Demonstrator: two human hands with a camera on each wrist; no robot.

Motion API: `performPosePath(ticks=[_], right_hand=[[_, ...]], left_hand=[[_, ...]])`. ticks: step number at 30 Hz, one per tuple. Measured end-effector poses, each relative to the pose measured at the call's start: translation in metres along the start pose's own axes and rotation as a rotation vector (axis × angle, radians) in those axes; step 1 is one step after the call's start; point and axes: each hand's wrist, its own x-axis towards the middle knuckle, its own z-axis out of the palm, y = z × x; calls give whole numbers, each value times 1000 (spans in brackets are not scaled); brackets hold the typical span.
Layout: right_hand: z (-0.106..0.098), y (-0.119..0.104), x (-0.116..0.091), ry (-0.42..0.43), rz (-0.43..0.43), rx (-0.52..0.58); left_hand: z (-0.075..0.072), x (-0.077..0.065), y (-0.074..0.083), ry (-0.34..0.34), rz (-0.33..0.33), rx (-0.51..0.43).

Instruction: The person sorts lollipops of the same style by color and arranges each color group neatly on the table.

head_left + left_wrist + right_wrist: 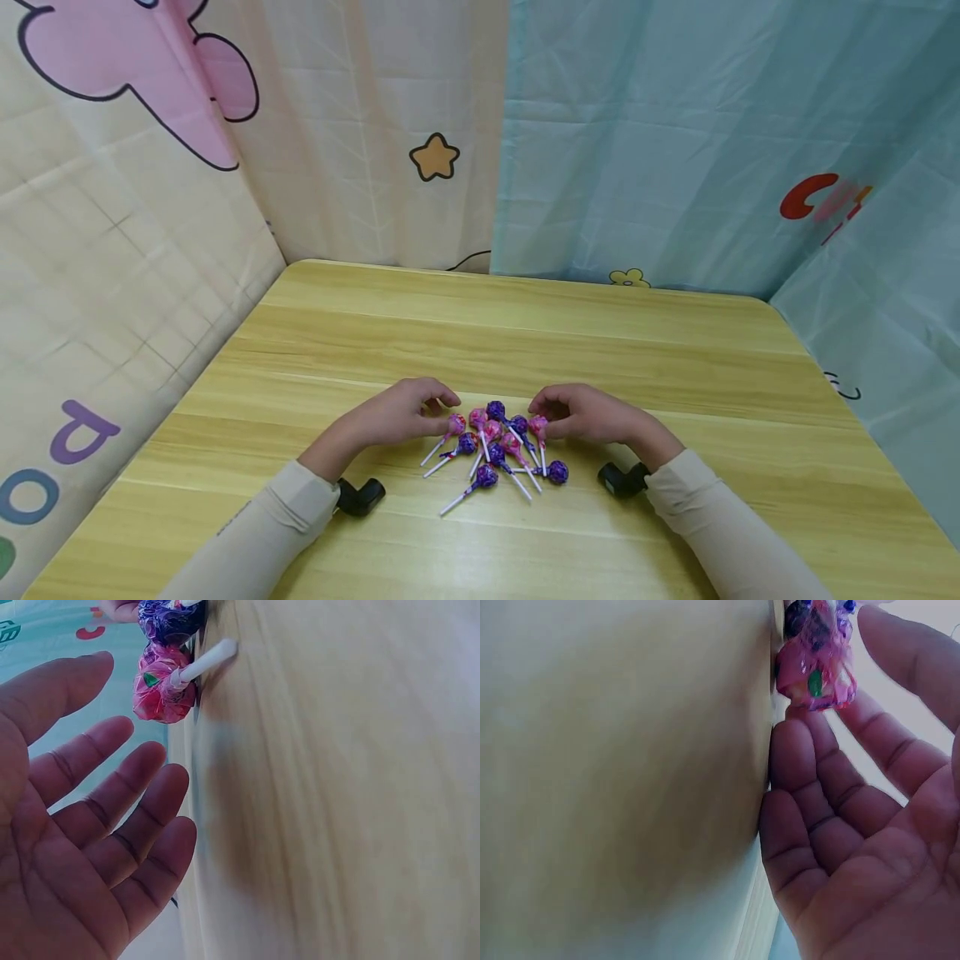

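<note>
Head camera — I see pink and purple lollipops (pixel 492 430) piled on the table (pixel 525 333). Just left of the pile, the left hand (pixel 401 410) is loosely spread; just right of it, the right hand (pixel 591 412) curves loosely — thumb wide.

Head view is bright, pale glare on near half of table (pixel 555 550). Wrist views are dimmer: blurry grain and soft shadows on table, right one washed-out beyond it.
</note>
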Motion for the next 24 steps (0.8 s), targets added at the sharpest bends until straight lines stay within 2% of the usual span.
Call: performPosePath(ticks=[8, 24], right_hand=[[-1, 2, 3, -10, 32, 25], [-1, -1, 6, -5, 49, -35]], left_hand=[[1, 0, -1, -1, -8, 3], [3, 0, 0, -1, -14, 1]])
